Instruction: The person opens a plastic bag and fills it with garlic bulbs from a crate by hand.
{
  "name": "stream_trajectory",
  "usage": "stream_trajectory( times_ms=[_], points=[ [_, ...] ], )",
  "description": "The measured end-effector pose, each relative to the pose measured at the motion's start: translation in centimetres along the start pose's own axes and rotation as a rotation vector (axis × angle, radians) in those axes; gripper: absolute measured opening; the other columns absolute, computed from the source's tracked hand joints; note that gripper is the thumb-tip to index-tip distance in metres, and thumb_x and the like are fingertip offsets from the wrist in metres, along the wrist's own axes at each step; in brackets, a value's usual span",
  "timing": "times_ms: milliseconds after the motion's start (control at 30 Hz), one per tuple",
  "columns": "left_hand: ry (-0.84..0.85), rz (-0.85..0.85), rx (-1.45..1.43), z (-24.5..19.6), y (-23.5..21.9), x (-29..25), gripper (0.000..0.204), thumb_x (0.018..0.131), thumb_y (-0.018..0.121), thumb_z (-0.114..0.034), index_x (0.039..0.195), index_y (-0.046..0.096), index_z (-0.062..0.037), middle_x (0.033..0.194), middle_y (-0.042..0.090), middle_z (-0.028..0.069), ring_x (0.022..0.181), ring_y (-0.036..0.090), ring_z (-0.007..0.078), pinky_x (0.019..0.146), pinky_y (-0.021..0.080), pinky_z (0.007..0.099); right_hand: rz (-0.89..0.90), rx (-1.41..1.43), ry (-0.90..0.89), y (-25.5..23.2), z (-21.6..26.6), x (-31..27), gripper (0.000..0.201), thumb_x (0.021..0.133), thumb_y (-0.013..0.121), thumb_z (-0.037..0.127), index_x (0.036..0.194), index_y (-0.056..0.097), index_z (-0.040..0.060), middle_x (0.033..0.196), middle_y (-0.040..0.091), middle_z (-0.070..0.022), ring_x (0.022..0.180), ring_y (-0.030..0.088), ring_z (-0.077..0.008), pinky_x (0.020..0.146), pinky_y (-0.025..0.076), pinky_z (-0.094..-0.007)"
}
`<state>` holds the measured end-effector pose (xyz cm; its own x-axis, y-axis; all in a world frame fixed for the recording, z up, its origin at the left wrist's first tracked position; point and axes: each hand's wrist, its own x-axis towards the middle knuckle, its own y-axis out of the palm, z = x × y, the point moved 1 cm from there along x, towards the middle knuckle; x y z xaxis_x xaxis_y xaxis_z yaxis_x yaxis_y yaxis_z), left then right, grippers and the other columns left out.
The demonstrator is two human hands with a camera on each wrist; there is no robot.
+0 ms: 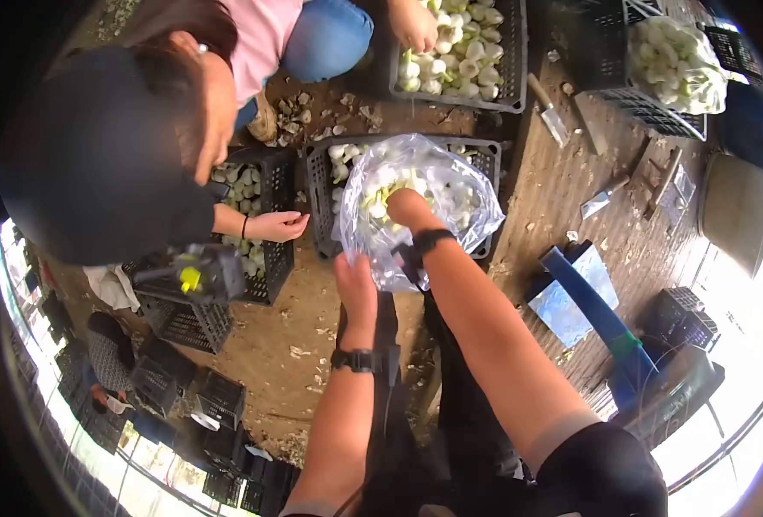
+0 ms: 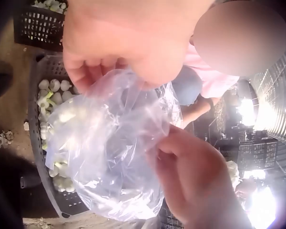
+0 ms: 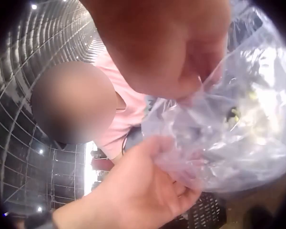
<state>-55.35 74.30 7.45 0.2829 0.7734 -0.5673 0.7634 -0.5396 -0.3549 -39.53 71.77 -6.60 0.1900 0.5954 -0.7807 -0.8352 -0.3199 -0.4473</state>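
A clear plastic bag bulges with white bulbs with green stem ends. It stands over a black crate that holds more bulbs. My left hand holds the bag's near edge, fingers curled into the film in the left wrist view. From the right, my right hand reaches over the bag mouth. In the right wrist view, the right hand pinches the gathered film, while the left hand grips it just below. Film partly hides the fingertips.
Across from me a person in a dark cap reaches a hand beside another bulb crate. A full crate stands beyond. Knives lie on boards at right, near a filled bag on a crate. Peelings litter the floor.
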Motion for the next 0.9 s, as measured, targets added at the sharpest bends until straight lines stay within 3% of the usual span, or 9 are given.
stream_trajectory(
  times_ms=[133, 333, 400, 533, 600, 667, 733, 833, 900],
  points=[
    [-0.133, -0.063, -0.309, 0.8, 0.6, -0.3, 0.022, 0.090, 0.053, -0.018, 0.108, 0.051, -0.0042, 0.092, 0.054, 0.0018, 0.082, 0.051, 0.0098, 0.074, 0.042, 0.0247, -0.041, 0.293, 0.261, 4.7, -1.3, 5.0, 0.028, 0.074, 0.059, 0.020, 0.094, 0.069, 0.0019, 0.102, 0.066, -0.0185, 0.095, 0.063, -0.0333, 0.082, 0.050, -0.0397],
    [-0.159, -0.005, -0.242, 3.7, 0.2, 0.5, 0.024, 0.089, 0.054, -0.014, 0.109, 0.051, -0.0025, 0.095, 0.056, 0.0027, 0.083, 0.052, 0.0113, 0.074, 0.044, 0.0262, -0.107, 0.210, 0.033, 7.8, 1.7, 5.7, 0.031, 0.073, 0.060, 0.014, 0.101, 0.068, 0.0050, 0.102, 0.066, -0.0171, 0.097, 0.062, -0.0335, 0.084, 0.049, -0.0375],
    [-0.184, -0.021, -0.250, 4.2, 0.3, 0.9, 0.025, 0.088, 0.055, -0.014, 0.110, 0.051, -0.0030, 0.097, 0.056, 0.0027, 0.084, 0.053, 0.0115, 0.075, 0.044, 0.0265, 0.116, 0.320, -0.223, 6.9, 2.8, 3.6, 0.035, 0.072, 0.060, 0.011, 0.106, 0.067, 0.0077, 0.103, 0.066, -0.0169, 0.097, 0.062, -0.0335, 0.084, 0.049, -0.0372],
    [-0.264, -0.081, -0.320, 4.2, -0.8, 1.3, 0.030, 0.088, 0.056, -0.014, 0.115, 0.050, -0.0031, 0.104, 0.056, 0.0047, 0.088, 0.054, 0.0137, 0.078, 0.045, 0.0284, 0.180, 0.205, -0.170, 2.8, 3.6, -1.3, 0.041, 0.069, 0.059, 0.014, 0.109, 0.065, 0.0113, 0.104, 0.066, -0.0166, 0.096, 0.063, -0.0347, 0.082, 0.050, -0.0397],
    [-0.326, -0.099, -0.388, 3.7, -1.2, 1.5, 0.031, 0.089, 0.057, -0.014, 0.116, 0.048, -0.0019, 0.106, 0.056, 0.0057, 0.088, 0.056, 0.0138, 0.076, 0.045, 0.0281, -0.028, 0.206, -0.282, -2.4, 3.0, -6.1, 0.034, 0.074, 0.058, 0.011, 0.107, 0.064, 0.0053, 0.095, 0.067, -0.0157, 0.090, 0.066, -0.0267, 0.077, 0.052, -0.0365],
    [-0.253, -0.032, -0.356, 2.8, -1.1, 1.3, 0.035, 0.090, 0.058, -0.016, 0.120, 0.045, -0.0023, 0.110, 0.055, 0.0067, 0.096, 0.054, 0.0154, 0.085, 0.043, 0.0295, -0.099, 1.060, -0.060, -9.9, 1.9, -10.3, 0.024, 0.081, 0.056, 0.008, 0.103, 0.063, 0.0009, 0.086, 0.066, -0.0117, 0.084, 0.066, -0.0191, 0.071, 0.053, -0.0321],
    [-0.181, 0.033, -0.369, 1.9, -1.3, 0.9, 0.036, 0.090, 0.058, -0.016, 0.121, 0.044, -0.0025, 0.112, 0.054, 0.0068, 0.101, 0.053, 0.0157, 0.090, 0.040, 0.0301, -0.514, 1.722, -0.076, -10.9, -3.1, -7.8, 0.024, 0.087, 0.056, 0.011, 0.109, 0.060, 0.0005, 0.084, 0.064, -0.0073, 0.082, 0.065, -0.0152, 0.074, 0.053, -0.0284],
    [-0.144, 0.057, -0.308, 5.0, -1.3, 0.7, 0.035, 0.092, 0.056, -0.019, 0.119, 0.043, -0.0016, 0.110, 0.053, 0.0065, 0.102, 0.050, 0.0153, 0.092, 0.038, 0.0294, -0.547, 2.279, 0.005, -10.8, -12.3, 1.3, 0.053, 0.088, 0.062, 0.025, 0.131, 0.040, 0.0041, 0.113, 0.055, -0.0164, 0.098, 0.060, -0.0254, 0.085, 0.051, -0.0355],
    [-0.068, 0.082, -0.275, 4.7, -0.3, 1.0, 0.034, 0.092, 0.055, -0.021, 0.117, 0.043, 0.0000, 0.107, 0.052, 0.0067, 0.099, 0.050, 0.0146, 0.090, 0.038, 0.0280, -0.541, 2.434, 0.321, -12.7, -14.1, 5.5, 0.069, 0.085, 0.066, 0.036, 0.138, 0.030, 0.0080, 0.122, 0.047, -0.0202, 0.107, 0.054, -0.0331, 0.089, 0.049, -0.0488]
  ],
)
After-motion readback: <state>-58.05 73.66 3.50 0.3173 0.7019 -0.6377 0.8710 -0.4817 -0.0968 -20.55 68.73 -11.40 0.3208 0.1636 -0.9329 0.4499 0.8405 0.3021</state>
